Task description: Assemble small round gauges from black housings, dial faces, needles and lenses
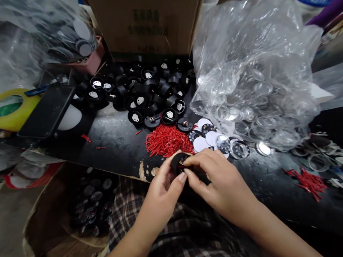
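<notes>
My left hand is closed around a small black round gauge case just over the table's front edge. The fingers of my right hand are pinched together at the case's opening. A trace of red shows there, but what the fingertips hold is too small to make out. Just beyond my hands lies a heap of red pointers. To its right are loose dial discs, some white side up, others black and printed. Two dark round movements with brass-coloured stems sit behind the red heap.
Many black cases crowd the back, before a cardboard box. A plastic bag of clear lenses stands right. A phone and yellow tape roll lie left. Below left, a bin holds round pieces. More red pointers lie right.
</notes>
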Demonstrator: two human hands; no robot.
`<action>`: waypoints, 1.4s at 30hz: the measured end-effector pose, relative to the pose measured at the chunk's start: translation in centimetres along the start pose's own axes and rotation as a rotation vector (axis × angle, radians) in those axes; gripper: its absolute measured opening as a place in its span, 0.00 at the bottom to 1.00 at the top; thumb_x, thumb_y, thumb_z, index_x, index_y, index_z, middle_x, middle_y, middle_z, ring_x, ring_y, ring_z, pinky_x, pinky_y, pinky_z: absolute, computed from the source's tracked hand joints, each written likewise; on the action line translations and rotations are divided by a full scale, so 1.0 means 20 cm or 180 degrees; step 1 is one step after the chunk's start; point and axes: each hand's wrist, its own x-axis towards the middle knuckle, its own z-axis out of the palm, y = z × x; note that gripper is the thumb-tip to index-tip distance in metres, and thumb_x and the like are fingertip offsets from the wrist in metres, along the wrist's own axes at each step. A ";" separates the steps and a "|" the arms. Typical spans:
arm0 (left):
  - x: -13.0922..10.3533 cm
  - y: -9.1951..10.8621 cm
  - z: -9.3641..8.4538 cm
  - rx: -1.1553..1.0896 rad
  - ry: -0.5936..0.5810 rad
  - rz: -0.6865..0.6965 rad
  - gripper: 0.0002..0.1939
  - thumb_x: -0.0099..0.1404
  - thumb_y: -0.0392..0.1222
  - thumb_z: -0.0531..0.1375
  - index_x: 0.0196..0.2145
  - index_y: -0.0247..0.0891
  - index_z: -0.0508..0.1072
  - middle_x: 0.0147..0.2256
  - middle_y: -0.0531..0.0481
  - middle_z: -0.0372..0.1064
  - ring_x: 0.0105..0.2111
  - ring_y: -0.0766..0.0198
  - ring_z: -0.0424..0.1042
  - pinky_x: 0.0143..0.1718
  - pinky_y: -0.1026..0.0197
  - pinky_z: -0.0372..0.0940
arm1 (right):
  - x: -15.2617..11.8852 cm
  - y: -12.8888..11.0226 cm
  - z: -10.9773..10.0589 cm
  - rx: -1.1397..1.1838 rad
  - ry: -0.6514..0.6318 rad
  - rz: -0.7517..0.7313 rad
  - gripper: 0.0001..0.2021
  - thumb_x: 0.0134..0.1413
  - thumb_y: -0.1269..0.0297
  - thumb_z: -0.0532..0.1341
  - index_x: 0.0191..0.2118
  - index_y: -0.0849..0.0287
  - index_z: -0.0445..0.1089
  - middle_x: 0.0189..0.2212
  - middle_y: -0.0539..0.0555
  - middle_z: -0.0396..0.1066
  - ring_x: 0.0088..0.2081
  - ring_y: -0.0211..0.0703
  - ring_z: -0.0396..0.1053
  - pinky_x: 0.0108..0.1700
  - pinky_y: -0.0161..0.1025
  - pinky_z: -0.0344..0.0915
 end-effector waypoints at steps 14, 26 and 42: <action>0.02 -0.09 0.06 0.0031 0.0478 -0.0157 0.21 0.57 0.47 0.66 0.49 0.52 0.75 0.56 0.55 0.69 0.62 0.54 0.58 0.63 0.56 0.53 | 0.05 0.11 -0.11 0.0778 -0.0254 0.0869 0.05 0.57 0.68 0.58 0.30 0.57 0.69 0.25 0.47 0.70 0.28 0.35 0.66 0.33 0.33 0.61; 0.09 -0.16 0.07 -0.0851 0.0191 -0.0471 0.18 0.58 0.48 0.65 0.46 0.41 0.76 0.50 0.44 0.73 0.52 0.51 0.70 0.54 0.47 0.66 | 0.01 0.72 -0.23 -0.1226 0.0629 0.1879 0.21 0.49 0.63 0.61 0.50 0.62 0.67 0.44 0.63 0.69 0.43 0.54 0.68 0.46 0.51 0.63; 0.09 -0.05 0.10 -0.1893 0.0134 -0.1006 0.09 0.65 0.44 0.59 0.37 0.39 0.78 0.35 0.51 0.79 0.34 0.69 0.76 0.39 0.66 0.70 | -0.05 0.13 0.04 -0.0234 -0.0278 -0.0154 0.22 0.64 0.63 0.54 0.60 0.67 0.62 0.63 0.69 0.55 0.62 0.54 0.56 0.59 0.54 0.59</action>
